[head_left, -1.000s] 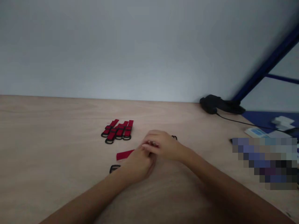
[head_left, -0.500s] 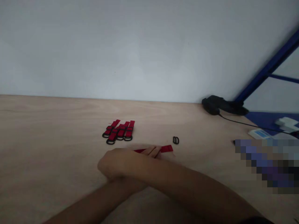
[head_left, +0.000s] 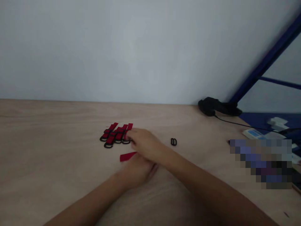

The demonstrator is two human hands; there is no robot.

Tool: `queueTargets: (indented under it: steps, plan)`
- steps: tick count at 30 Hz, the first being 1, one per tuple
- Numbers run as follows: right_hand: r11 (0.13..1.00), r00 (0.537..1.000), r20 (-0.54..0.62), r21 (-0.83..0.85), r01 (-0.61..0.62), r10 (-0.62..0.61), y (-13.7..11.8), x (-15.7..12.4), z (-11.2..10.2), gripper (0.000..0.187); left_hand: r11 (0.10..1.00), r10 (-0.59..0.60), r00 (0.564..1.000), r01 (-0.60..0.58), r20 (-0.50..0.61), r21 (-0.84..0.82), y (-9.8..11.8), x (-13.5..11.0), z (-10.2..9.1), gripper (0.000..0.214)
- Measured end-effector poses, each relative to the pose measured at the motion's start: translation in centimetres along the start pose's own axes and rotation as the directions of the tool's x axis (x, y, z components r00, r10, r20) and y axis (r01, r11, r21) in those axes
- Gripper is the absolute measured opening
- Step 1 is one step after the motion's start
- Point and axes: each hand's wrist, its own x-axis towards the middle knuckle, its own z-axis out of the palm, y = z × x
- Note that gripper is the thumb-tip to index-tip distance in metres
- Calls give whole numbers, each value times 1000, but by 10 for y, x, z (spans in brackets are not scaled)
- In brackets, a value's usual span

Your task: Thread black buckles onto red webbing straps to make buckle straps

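My left hand (head_left: 138,171) is low over the table with its fingers mostly hidden, closed on a red webbing strap (head_left: 127,156) whose flat end sticks out to the left. Crossing above it, my right hand (head_left: 144,142) reaches left. Its curled fingertips pinch at the rightmost of several short red straps fitted with black hooks and slider buckles. That group of straps (head_left: 114,137) lies side by side on the table, hooks toward me. The fingers cover part of the rightmost one. A loose black slider buckle (head_left: 173,142) lies to the right of my hands.
The wooden table (head_left: 58,150) meets a pale wall (head_left: 117,50) at the back. A black object with a cable (head_left: 218,106) sits at the back right. Farther right are a blue-and-white packet (head_left: 254,134) and a blurred-out patch (head_left: 261,163).
My right hand has moved up and to the right, from low on the left to the group of straps. The strap by my left hand now shows its end on the left. The view has shifted slightly.
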Motion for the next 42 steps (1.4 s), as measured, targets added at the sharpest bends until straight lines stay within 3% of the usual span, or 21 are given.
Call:
queueTargets:
  steps: [3, 6, 9, 12, 17, 22, 27, 33, 36, 38, 40, 42]
  plan:
    - [964, 986, -140, -235, -124, 92, 47, -29, -28, 15, 999, 34, 999, -35, 40, 33, -1, 6, -13, 24]
    - [929, 965, -179, -285, -238, 192, 94, -73, -41, 20, 999, 30, 999, -31, 26, 44, -5, 7, -17, 26]
    - [907, 946, -197, -287, -308, 259, 120, -101, -40, 23, 999, 32, 999, -33, 25, 39, -7, 7, -16, 25]
    - [904, 928, -231, -251, -346, 291, 126, -110, -34, 19, 999, 35, 999, -36, 25, 28, -8, 8, -16, 25]
    - [868, 859, -377, -217, -446, 347, 107, -119, -15, 29, 999, 32, 999, -33, 28, 16, -10, 8, -16, 25]
    - [889, 943, -215, -333, -314, 253, 96, -133, -1, 34, 999, 34, 999, -34, 27, 11, -11, 6, -15, 25]
    - [866, 950, -109, -390, -313, 294, 134, -149, -23, 41, 999, 51, 998, -51, 30, 5, -10, 6, -16, 27]
    - [779, 873, -165, -396, -485, 460, 185, -172, -42, 45, 998, 65, 997, -65, 48, 10, -11, 7, -16, 30]
    - [771, 855, -255, -370, -518, 452, 174, -168, -40, 45, 996, 90, 993, -91, 78, 5, -10, 6, -18, 32]
    - [825, 887, -298, -348, -445, 353, 149, -160, -34, 44, 995, 98, 989, -97, 107, -18, -8, 5, -20, 34]
    - [928, 956, -235, -284, -241, 176, 116, -150, -26, 39, 994, 107, 987, -101, 119, -50, -7, 5, -21, 33]
    - [982, 996, -86, -188, 9, -25, 86, -140, -17, 35, 995, 89, 994, -85, 68, -58, -9, 5, -21, 32]
